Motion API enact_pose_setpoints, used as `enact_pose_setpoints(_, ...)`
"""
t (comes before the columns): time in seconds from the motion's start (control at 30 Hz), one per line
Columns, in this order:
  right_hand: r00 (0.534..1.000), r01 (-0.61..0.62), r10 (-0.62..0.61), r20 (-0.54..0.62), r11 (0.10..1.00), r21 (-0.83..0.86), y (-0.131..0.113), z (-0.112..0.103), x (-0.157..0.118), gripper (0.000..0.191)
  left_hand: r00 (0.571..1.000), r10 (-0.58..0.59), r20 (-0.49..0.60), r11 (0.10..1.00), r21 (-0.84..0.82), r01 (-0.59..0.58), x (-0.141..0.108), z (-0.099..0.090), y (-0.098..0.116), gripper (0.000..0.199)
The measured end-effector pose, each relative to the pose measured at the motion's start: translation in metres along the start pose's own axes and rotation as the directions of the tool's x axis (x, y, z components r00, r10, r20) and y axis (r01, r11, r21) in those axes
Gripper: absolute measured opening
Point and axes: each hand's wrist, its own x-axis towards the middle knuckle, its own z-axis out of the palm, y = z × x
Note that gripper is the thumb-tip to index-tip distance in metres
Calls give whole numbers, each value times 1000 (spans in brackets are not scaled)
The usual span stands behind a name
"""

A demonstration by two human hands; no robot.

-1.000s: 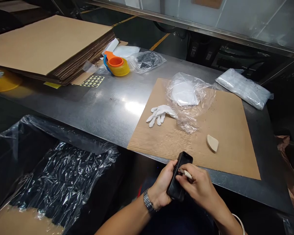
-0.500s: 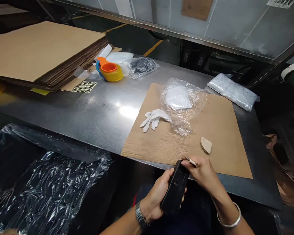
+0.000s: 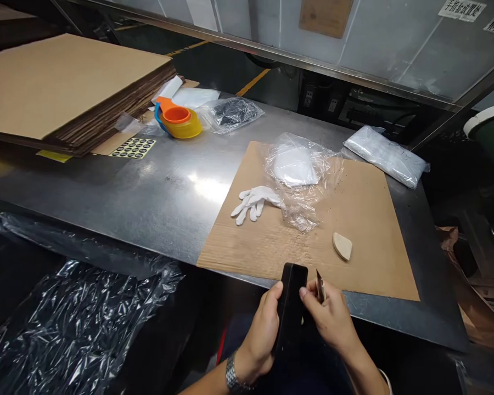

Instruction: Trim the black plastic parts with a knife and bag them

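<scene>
My left hand (image 3: 260, 336) is wrapped round a long black box-like part (image 3: 291, 299), which I hold up in front of the table edge. My right hand (image 3: 332, 318) is closed on a small knife (image 3: 320, 286); its pointed blade sticks up and part of its light handle shows. The right thumb touches or nearly touches the side of the black part. Beyond my hands, a beige wedge-shaped pad (image 3: 342, 246) lies on a cardboard sheet (image 3: 379, 236). A white glove (image 3: 256, 202) rests there too, beside a clear plastic bag (image 3: 298, 164) with white material in it.
A tall stack of cardboard (image 3: 82, 82) stands at the left, near a sticker sheet (image 3: 133, 148) and a tape roll (image 3: 187, 125) with orange core. Black plastic film (image 3: 78, 323) is at the lower left. A wrapped white packet (image 3: 385, 155) lies at the back right.
The black part has turned so another face shows and it stands more upright. My right hand has moved from its top end down along its right side, and the knife points more upward.
</scene>
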Motion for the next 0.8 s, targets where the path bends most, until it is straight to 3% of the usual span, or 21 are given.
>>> enact_pose_setpoints(0.1, 994, -46, 43, -98, 998, -30, 3, 2, 9, 44, 996, -84, 18, 995, 50, 83, 2, 1, 0, 43)
enact_pose_setpoints(0.2, 990, -74, 70, -120, 997, -28, 4, 1, 15, 47, 964, -251, 91, 968, 11, 251, 6, 0, 4, 54)
enact_pose_setpoints(0.27, 995, -70, 70, -72, 997, -8, 1, 3, 11, 37, 952, -286, 109, 954, -56, 293, 8, 0, 7, 54)
enact_pose_setpoints(0.33, 998, -63, 62, 19, 997, 39, -1, 5, 1, 29, 969, -226, 102, 960, -143, 239, 11, 0, 9, 53)
enact_pose_setpoints(0.4, 994, -55, 45, 104, 994, 99, -3, 7, -12, 53, 978, -178, 110, 955, -220, 198, 14, 0, 12, 53)
enact_pose_setpoints(0.47, 987, -40, 18, 157, 989, 142, -4, 6, -22, 66, 967, -216, 136, 938, -245, 244, 16, -1, 14, 55)
enact_pose_setpoints(0.53, 991, -9, -6, 133, 994, 113, -5, 1, -27, 60, 951, -277, 139, 923, -237, 303, 18, -2, 15, 54)
enact_pose_setpoints(0.67, 991, 134, -133, 26, 990, -37, -15, -9, -27, 25, 936, -332, 114, 906, -239, 350, 20, -2, 15, 46)
enact_pose_setpoints(0.8, 940, 263, -239, 242, 962, -73, -30, -7, -23, 9, 935, -338, 103, 896, -268, 354, 19, 1, 11, 42)
